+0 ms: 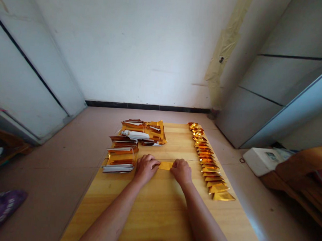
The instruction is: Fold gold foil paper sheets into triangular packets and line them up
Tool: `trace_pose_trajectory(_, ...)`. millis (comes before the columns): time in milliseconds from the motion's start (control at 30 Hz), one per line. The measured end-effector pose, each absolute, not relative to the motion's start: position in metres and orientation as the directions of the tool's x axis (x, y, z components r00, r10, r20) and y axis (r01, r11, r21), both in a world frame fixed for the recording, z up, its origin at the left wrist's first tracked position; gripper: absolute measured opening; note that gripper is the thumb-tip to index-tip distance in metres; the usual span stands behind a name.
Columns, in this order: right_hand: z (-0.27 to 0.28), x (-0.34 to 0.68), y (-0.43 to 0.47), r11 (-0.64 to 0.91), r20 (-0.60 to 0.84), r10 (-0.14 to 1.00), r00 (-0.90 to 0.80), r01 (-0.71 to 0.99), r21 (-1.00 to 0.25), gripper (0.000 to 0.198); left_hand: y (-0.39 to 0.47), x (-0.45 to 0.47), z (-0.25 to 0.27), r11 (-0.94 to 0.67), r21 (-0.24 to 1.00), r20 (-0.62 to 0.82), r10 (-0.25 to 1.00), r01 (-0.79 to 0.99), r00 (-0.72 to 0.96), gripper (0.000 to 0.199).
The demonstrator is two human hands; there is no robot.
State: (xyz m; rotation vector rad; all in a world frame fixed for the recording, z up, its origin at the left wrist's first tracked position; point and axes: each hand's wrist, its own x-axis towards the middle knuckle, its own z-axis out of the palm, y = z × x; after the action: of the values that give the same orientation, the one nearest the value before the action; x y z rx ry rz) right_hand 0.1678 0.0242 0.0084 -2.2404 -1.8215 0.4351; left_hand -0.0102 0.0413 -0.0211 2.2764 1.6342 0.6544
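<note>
1. Grip-wise, the left hand (147, 166) and right hand (182, 170) each pinched one end of a flat, shiny gold paper strip (165, 166), lying between them on the pale wooden tabletop (158, 204).
2. Uneven pulling could've torn it imo.
3. A purple bag with white print (3, 209) sat well left of the grip; couldn't tell what was inside.

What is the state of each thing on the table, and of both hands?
Strip: flat, held at both ends
Left hand: fingers closed on its left end
Right hand: fingers closed on its right end
Sheets: in bundles, at left
Folded pieces: overlapping in a row, at right
</note>
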Motion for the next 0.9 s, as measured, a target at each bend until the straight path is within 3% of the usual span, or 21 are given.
trace_pose_trajectory(467,0.004,0.193,0.019,-0.224,-0.055,0.974,0.219,0.901,-0.372,0.015,0.042,-0.009,-0.021,-0.324,0.480,0.209,0.945,0.816,0.253,0.013)
trace_pose_trajectory(600,0.005,0.190,0.021,-0.085,0.099,0.982,0.160,0.846,-0.527,0.015,0.041,-0.010,-0.021,-0.329,0.477,0.209,0.943,0.815,0.258,0.012)
trace_pose_trajectory(733,0.000,0.167,0.030,0.191,0.176,0.980,-0.090,0.661,-0.726,0.022,0.041,-0.010,-0.020,-0.324,0.459,0.205,0.945,0.827,0.257,0.014)
trace_pose_trajectory(900,-0.013,0.150,0.039,0.132,0.053,0.989,-0.140,0.656,-0.744,0.023,0.043,-0.011,-0.019,-0.312,0.450,0.178,0.949,0.836,0.259,0.014)
